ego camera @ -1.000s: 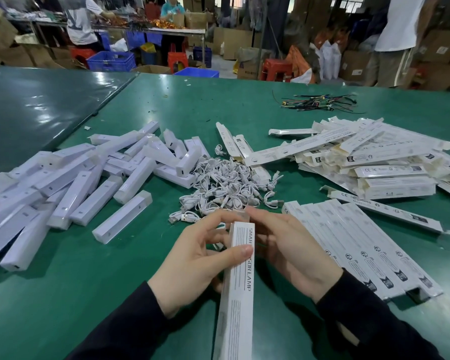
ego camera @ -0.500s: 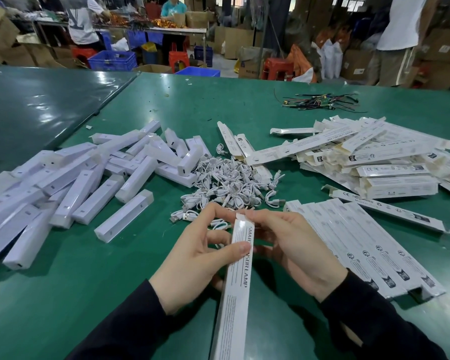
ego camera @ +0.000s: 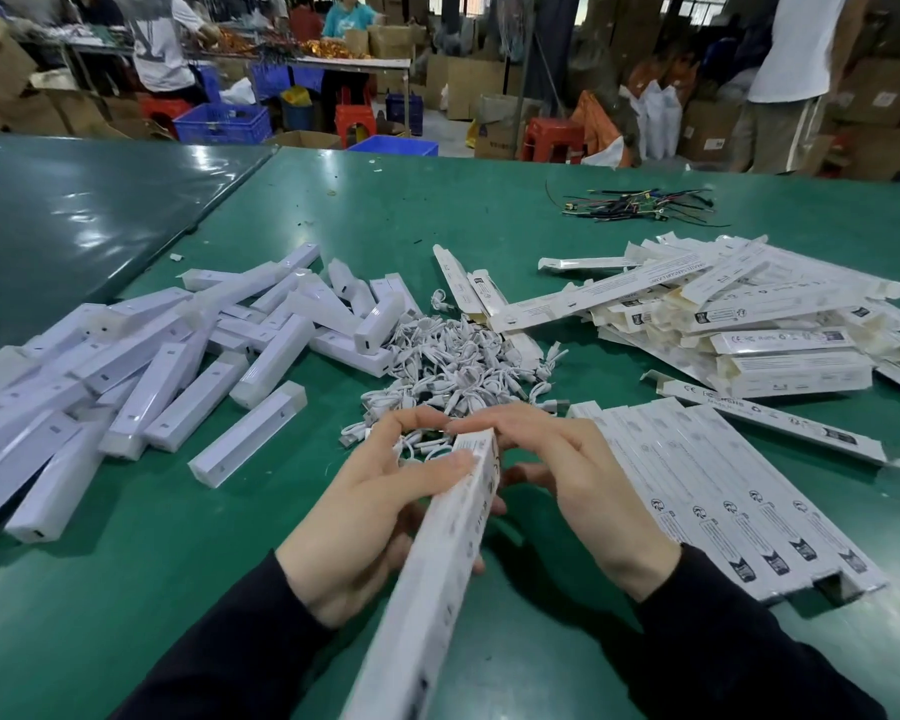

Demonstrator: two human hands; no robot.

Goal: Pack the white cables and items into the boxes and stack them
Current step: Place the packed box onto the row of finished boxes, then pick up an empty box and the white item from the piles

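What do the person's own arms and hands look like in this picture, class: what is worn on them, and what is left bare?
Both arms wear long, plain black sleeves reaching the wrists. The left hand and right hand are bare: no gloves, and no rings, watch or markings show. The fingers have short, unpainted nails.

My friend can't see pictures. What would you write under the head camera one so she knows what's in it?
Two hands work on a long white box above a green table: the left hand grips it while the right hand touches its far end. White lamp bars lie piled left, white cables in the middle, and more boxes right.
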